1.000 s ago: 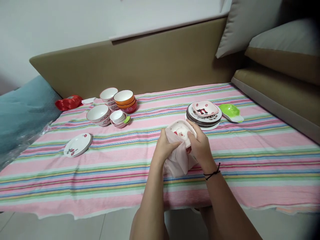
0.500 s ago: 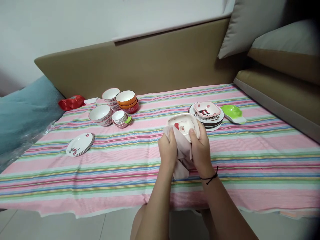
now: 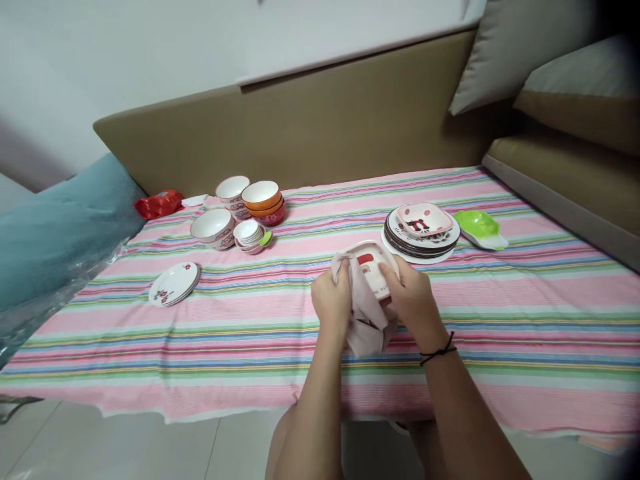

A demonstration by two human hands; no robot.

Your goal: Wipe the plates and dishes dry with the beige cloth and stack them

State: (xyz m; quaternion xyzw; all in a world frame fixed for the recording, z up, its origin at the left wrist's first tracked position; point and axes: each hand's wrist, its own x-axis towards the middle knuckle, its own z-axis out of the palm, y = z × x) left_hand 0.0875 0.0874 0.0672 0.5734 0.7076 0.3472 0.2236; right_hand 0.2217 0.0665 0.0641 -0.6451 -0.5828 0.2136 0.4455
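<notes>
A square cream bowl [image 3: 373,272] with a bear picture and a red patch is held up above the striped cloth. My right hand [image 3: 411,293] grips its right side, thumb on the inner face. My left hand [image 3: 332,297] is closed around a pale pinkish-grey cloth [image 3: 369,333], which folds over the bowl's left rim and hangs below it. The fingers under the bowl are hidden. Behind my right hand lies a stack of plates [image 3: 443,248] with a pink square bowl [image 3: 425,219] on top. A green dish [image 3: 479,227] sits just right of that stack.
Bowls with floral sides [image 3: 213,230], orange and red bowls [image 3: 262,197] and small white cups [image 3: 248,233] stand at back left. White flowered plates [image 3: 174,283] lie nearer, on the striped cloth [image 3: 240,387]. A red shiny bundle [image 3: 159,204] sits beside a blue cushion [image 3: 70,220].
The bowl has turned in my hands, its red patch shifting toward the top, and sits slightly lower. The cloth now covers more of its left side. The view has shifted slightly.
</notes>
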